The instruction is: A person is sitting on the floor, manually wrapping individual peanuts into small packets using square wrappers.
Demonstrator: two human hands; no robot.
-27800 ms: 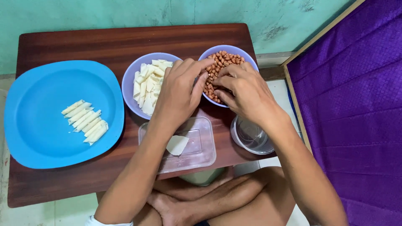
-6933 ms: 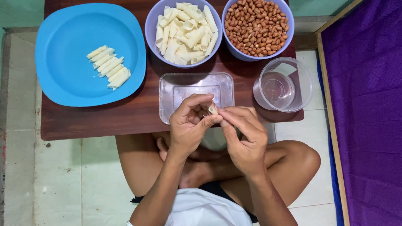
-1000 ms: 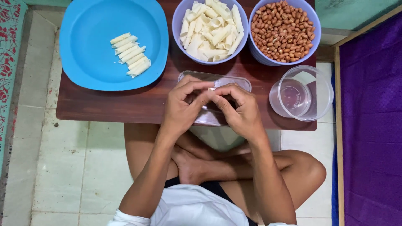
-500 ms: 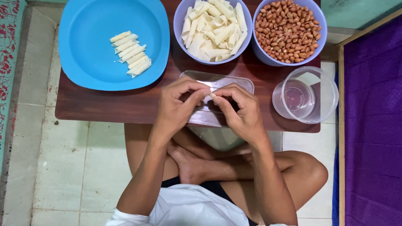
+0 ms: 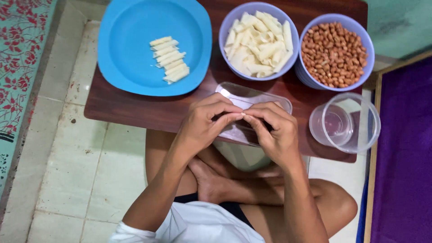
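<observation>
Head view: at centre frame the left hand point(image 5: 204, 121) and right hand point(image 5: 274, 130) meet fingertip to fingertip, fingers curled tight over one clear tray point(image 5: 274, 101) on the bench point(image 5: 130, 110); whatever they pinch is hidden. Above lie one blue plate point(image 5: 130, 54) with seven rolls point(image 5: 169, 59), two bowls, wrappers point(image 5: 258, 38) and peanuts point(image 5: 335, 54), and at right one clear cup point(image 5: 346, 123).

A low, dark brown wooden counter point(image 5: 130, 110) stands on a floor point(image 5: 67, 180) of pale, speckled tiles with dark grout lines. A red floral mat point(image 5: 18, 54) lies along the left edge. On the right, purple cloth point(image 5: 405, 157) sits inside a wooden frame beneath a worn green wall point(image 5: 396, 22).
</observation>
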